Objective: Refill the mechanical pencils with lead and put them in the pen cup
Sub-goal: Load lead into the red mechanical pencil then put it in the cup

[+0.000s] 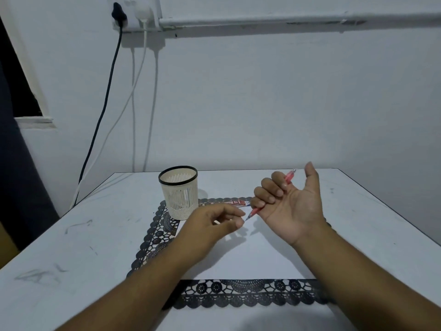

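Nearest you, your two forearms reach forward over a black lace placemat [238, 292] with a white sheet of paper [243, 254] lying on it, all on a pale table [71, 271] marked with grey scuffs. Your left hand [214, 225] hovers above the paper with its fingers curled, thumb and forefinger brought together right at the tip of the pencil; whether they pinch a lead there is too small to tell. Your right hand [291, 201] is turned palm up, thumb sticking out, its four fingers curled round a red mechanical pencil [256, 210] that slants from its tip near your left fingers up to its cap beyond the right fingers. Just behind the hands, a red and white lead package [238, 203] lies flat on the far edge of the mat. Left of it the cream pen cup [179, 192] with a black rim stands upright on the mat's far left corner. Beyond the table, black and white cables [105, 103] hang down the wall from a socket [133, 13].
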`<state>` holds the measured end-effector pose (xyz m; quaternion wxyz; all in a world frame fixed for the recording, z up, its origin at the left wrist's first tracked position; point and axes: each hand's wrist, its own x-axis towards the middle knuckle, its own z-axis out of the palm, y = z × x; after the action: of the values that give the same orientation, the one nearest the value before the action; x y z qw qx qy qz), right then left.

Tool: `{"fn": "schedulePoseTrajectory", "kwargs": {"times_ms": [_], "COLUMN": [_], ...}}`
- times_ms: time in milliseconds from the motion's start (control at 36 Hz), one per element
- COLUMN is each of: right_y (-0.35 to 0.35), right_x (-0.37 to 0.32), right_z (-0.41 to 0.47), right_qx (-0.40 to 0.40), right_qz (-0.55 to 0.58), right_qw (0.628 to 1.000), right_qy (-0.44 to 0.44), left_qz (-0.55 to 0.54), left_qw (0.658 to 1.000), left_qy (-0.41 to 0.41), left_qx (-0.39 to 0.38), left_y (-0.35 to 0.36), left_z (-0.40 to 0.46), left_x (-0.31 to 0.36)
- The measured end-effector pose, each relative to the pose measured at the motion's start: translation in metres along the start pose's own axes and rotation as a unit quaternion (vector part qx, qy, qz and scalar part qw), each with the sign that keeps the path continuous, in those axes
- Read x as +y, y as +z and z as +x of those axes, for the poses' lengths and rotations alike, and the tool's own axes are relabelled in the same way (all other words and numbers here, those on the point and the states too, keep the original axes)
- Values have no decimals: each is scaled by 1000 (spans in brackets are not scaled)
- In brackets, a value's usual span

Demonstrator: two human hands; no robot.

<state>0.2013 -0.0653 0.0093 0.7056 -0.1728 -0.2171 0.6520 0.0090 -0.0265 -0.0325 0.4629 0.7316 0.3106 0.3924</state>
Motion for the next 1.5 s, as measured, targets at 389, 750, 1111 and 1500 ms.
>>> {"fn": "schedulePoseTrajectory", "kwargs": {"times_ms": [389,750,1111,1500], "right_y": [3,1,2,6], "right_x": [10,10,14,10], "right_z": [-7,-4,-6,-11], "right_qx": [-9,-16,-23,-69], "right_qz": [40,59,57,-24], "right_qw": [999,998,998,997], "right_qy": [14,9,4,-31], "left_qz": [-17,-4,42,-8], "left_qw": [999,999,998,1000], "left_qy": [32,44,44,22], "left_qx": [-15,-11,1,-19], "left_y": [-2,-2,-1,0], "left_z": [-5,-5,-7,-5], "left_x": [8,7,5,4]}}
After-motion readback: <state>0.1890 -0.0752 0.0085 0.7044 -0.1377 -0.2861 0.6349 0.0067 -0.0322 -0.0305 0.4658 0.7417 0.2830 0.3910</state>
